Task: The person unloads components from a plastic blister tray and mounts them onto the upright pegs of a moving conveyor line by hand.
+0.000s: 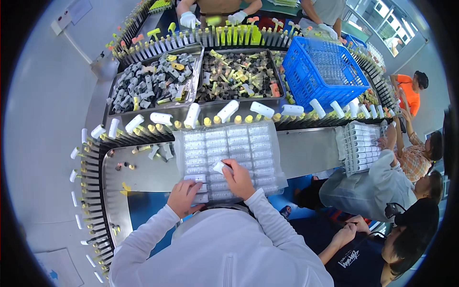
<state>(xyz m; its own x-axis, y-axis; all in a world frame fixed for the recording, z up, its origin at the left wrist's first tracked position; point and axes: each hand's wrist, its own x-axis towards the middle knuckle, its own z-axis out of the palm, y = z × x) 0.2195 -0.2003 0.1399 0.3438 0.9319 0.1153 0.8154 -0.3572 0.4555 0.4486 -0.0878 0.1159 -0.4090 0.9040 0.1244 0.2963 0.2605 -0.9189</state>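
A clear plastic blister tray (251,143) with rows of compartments lies before me across the metal table's near edge. White plastic housings (196,178) fill compartments at its lower left. My left hand (184,197) lies over that corner, fingers apart and touching the housings there. My right hand (240,181) is closed in a pinch on a small white plastic housing (219,167), held over the middle of the tray. Beyond the tray, a curved conveyor carries white housings (228,111) perched on yellow-tipped pegs.
Behind the conveyor stand metal trays of grey caps (148,83) and mixed yellow-and-dark pieces (239,76). A blue crate (306,79) holds clear trays. Gloved co-workers (189,20) work across the line. On my right, another person handles a filled tray (361,148). Loose pieces (165,151) lie at left.
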